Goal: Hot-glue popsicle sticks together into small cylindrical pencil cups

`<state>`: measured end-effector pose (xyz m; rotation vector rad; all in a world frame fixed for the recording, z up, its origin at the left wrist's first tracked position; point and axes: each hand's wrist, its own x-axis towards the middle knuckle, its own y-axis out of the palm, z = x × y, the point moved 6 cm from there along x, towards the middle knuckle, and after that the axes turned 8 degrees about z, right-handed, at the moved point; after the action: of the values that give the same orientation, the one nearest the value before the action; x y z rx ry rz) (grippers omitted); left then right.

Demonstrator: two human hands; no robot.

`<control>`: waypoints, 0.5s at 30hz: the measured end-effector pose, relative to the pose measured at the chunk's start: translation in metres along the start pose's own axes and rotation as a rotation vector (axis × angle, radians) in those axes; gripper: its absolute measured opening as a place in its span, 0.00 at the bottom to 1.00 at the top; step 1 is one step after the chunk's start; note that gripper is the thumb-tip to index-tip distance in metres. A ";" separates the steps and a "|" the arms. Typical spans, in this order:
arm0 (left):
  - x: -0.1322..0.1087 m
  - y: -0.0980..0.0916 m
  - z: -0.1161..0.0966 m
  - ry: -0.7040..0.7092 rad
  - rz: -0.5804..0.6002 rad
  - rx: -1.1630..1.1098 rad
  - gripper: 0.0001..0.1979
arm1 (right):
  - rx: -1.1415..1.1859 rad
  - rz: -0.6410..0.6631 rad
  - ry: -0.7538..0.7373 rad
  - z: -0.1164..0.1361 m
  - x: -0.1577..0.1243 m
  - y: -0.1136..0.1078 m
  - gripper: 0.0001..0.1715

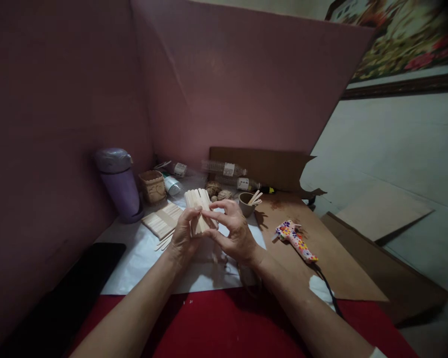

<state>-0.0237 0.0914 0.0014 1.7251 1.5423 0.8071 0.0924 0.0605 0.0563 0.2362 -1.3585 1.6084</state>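
A small piece made of pale craft sticks (197, 198), set side by side with rounded ends up, is held up over the white sheet. My left hand (184, 231) grips it from the left, thumb on its near face. From the right, my right hand (231, 228) closes on the same piece, with fingertips at its near face and thumb lower down. Whether something tiny sits between the fingertips is not clear. Left of the hands lies a banded bundle of craft sticks (162, 221), with a few loose sticks (164, 242) beside it.
A purple tumbler (121, 191) and small woven basket (152, 186) stand at left. Behind lie plastic bottles (224, 169) and twine balls (212, 188). A cup (246, 205) holds sticks. On cardboard (332, 268) at right rests a flower-patterned glue gun (296, 241) with a black cord.
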 end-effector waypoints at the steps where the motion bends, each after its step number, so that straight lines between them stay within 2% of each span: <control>1: -0.001 0.001 0.000 0.001 0.006 0.006 0.11 | -0.012 -0.009 -0.001 0.000 -0.001 0.000 0.19; 10: -0.005 0.009 -0.002 0.009 0.097 0.108 0.15 | -0.087 -0.025 -0.016 -0.001 -0.006 -0.001 0.20; 15: -0.006 0.006 -0.001 0.006 0.086 0.120 0.16 | -0.082 -0.025 -0.042 -0.002 -0.007 -0.003 0.19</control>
<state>-0.0217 0.0853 0.0067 1.8883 1.5572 0.7761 0.0988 0.0575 0.0525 0.2383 -1.4448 1.5312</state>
